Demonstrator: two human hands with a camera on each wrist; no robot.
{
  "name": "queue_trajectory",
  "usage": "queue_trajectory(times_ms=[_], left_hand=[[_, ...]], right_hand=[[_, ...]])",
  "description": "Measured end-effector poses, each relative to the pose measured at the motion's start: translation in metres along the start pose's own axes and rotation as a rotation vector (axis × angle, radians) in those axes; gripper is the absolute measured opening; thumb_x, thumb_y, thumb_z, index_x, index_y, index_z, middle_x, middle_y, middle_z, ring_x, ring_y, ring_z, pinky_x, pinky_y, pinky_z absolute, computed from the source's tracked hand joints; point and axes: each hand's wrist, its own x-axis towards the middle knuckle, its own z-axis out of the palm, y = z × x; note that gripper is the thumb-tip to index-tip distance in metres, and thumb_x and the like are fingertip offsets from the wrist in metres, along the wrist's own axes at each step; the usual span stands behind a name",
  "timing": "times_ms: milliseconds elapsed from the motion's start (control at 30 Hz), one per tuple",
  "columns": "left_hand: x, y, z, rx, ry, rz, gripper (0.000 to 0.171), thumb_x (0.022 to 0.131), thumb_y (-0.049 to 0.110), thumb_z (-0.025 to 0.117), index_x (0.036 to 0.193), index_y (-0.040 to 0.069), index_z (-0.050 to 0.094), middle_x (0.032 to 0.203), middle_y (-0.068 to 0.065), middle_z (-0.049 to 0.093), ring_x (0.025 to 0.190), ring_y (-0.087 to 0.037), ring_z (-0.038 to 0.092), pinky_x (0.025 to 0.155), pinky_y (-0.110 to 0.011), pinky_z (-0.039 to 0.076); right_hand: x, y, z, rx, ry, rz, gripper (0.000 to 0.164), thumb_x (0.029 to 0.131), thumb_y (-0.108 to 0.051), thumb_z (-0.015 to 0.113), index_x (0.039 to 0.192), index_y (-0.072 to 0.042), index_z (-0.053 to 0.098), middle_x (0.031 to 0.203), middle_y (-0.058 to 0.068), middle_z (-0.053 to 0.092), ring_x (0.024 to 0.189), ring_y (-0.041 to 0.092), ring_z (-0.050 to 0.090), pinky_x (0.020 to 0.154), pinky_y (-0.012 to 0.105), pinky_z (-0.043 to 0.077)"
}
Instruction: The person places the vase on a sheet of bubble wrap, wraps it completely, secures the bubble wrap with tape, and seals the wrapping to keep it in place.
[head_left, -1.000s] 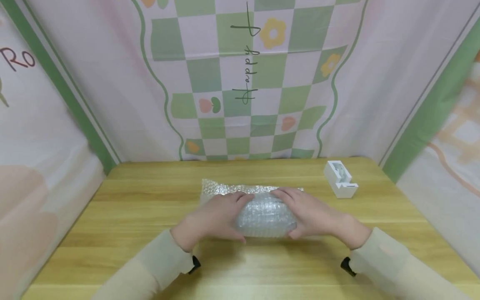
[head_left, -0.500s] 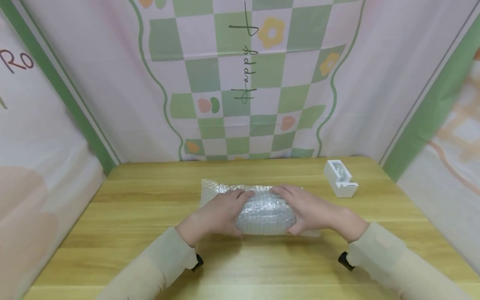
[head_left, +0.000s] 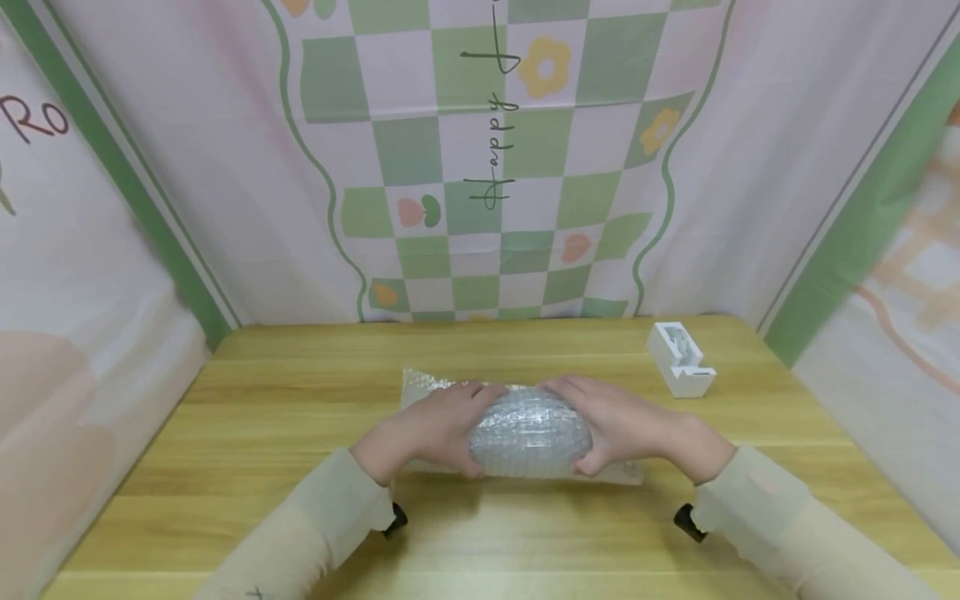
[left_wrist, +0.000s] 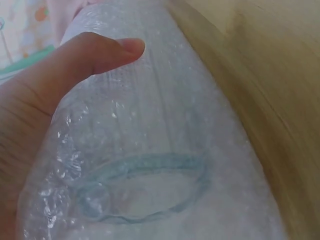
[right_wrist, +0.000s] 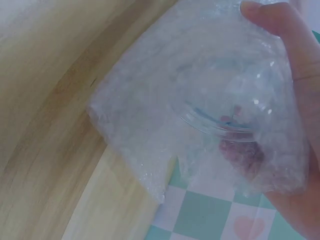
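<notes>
A bubble-wrapped clear vessel [head_left: 531, 435] lies sideways across the wooden table. My left hand [head_left: 442, 423] grips its left part and my right hand [head_left: 618, 423] its right part, thumbs on the near side and fingers over the top. Loose bubble wrap [head_left: 417, 385] sticks out past the left hand, and a flap shows under the right wrist. Through the film in the left wrist view appears a round, bluish clear rim [left_wrist: 165, 161]. In the right wrist view, another curved clear edge [right_wrist: 215, 131] shows inside the wrap, with fingertips seen blurred through the plastic.
A white tape dispenser [head_left: 681, 360] stands at the table's back right. The wooden table [head_left: 300, 358] ends at a checked green and white curtain [head_left: 480, 150] behind, with more curtains on both sides.
The bundle has turned slightly between my hands: the far edge of the wrap sits lower and nearer, and the near flap shows more. Both hands keep their grip.
</notes>
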Motion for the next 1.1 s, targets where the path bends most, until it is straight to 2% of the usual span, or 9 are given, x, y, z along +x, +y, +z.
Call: queue_trajectory(times_ms=[200, 467, 633, 767, 933, 1000, 1100], left_hand=[[0.000, -0.002, -0.001, -0.059, -0.031, -0.004, 0.110, 0.068, 0.029, 0.094, 0.158, 0.012, 0.033, 0.147, -0.012, 0.051, 0.128, -0.029, 0.054, 0.105, -0.046, 0.049], [0.000, -0.004, -0.001, -0.081, -0.070, -0.025, 0.112, 0.070, 0.031, 0.093, 0.160, 0.012, 0.030, 0.153, -0.011, 0.046, 0.135, -0.029, 0.050, 0.110, -0.046, 0.044], [0.002, -0.006, 0.000, -0.085, -0.079, -0.017, 0.111, 0.072, 0.032, 0.093, 0.160, 0.010, 0.029, 0.155, -0.012, 0.044, 0.138, -0.029, 0.047, 0.112, -0.044, 0.042], [0.003, -0.007, -0.001, -0.099, -0.103, -0.028, 0.110, 0.074, 0.032, 0.092, 0.161, 0.009, 0.028, 0.157, -0.012, 0.043, 0.140, -0.028, 0.046, 0.113, -0.042, 0.041], [0.004, -0.005, -0.004, -0.112, -0.129, -0.053, 0.110, 0.074, 0.033, 0.093, 0.160, 0.009, 0.029, 0.156, -0.011, 0.045, 0.136, -0.027, 0.049, 0.111, -0.041, 0.044], [0.005, -0.005, -0.005, -0.107, -0.138, -0.058, 0.110, 0.074, 0.033, 0.093, 0.160, 0.008, 0.029, 0.156, -0.012, 0.044, 0.137, -0.027, 0.048, 0.111, -0.041, 0.044], [0.006, -0.005, -0.006, -0.102, -0.147, -0.060, 0.111, 0.074, 0.034, 0.093, 0.160, 0.006, 0.028, 0.157, -0.012, 0.043, 0.139, -0.027, 0.046, 0.113, -0.041, 0.042]], right_hand=[[0.000, 0.000, 0.000, 0.021, -0.022, -0.003, 0.107, 0.062, -0.027, 0.092, 0.150, 0.003, 0.040, 0.141, 0.018, 0.054, 0.122, 0.034, 0.057, 0.100, 0.055, 0.051], [0.002, -0.002, -0.006, 0.040, -0.080, 0.024, 0.113, 0.065, -0.029, 0.092, 0.153, 0.010, 0.033, 0.145, 0.026, 0.051, 0.127, 0.041, 0.054, 0.105, 0.059, 0.047], [0.001, -0.006, -0.009, 0.032, -0.073, 0.039, 0.112, 0.067, -0.031, 0.092, 0.154, 0.009, 0.033, 0.147, 0.026, 0.050, 0.129, 0.041, 0.053, 0.107, 0.058, 0.045], [-0.004, -0.011, -0.010, -0.086, -0.006, 0.040, 0.107, 0.068, -0.037, 0.092, 0.153, 0.001, 0.039, 0.148, 0.020, 0.051, 0.131, 0.039, 0.052, 0.109, 0.059, 0.043], [-0.011, -0.018, -0.007, -0.295, 0.094, -0.037, 0.101, 0.070, -0.046, 0.089, 0.149, -0.002, 0.045, 0.146, 0.017, 0.051, 0.132, 0.037, 0.050, 0.110, 0.060, 0.040], [-0.013, -0.021, -0.004, -0.327, 0.118, -0.063, 0.103, 0.068, -0.047, 0.090, 0.149, -0.002, 0.045, 0.145, 0.019, 0.052, 0.130, 0.038, 0.052, 0.109, 0.060, 0.042], [-0.014, -0.023, 0.002, -0.329, 0.117, -0.058, 0.113, 0.063, -0.048, 0.093, 0.152, -0.002, 0.040, 0.145, 0.023, 0.051, 0.129, 0.041, 0.052, 0.107, 0.059, 0.044]])
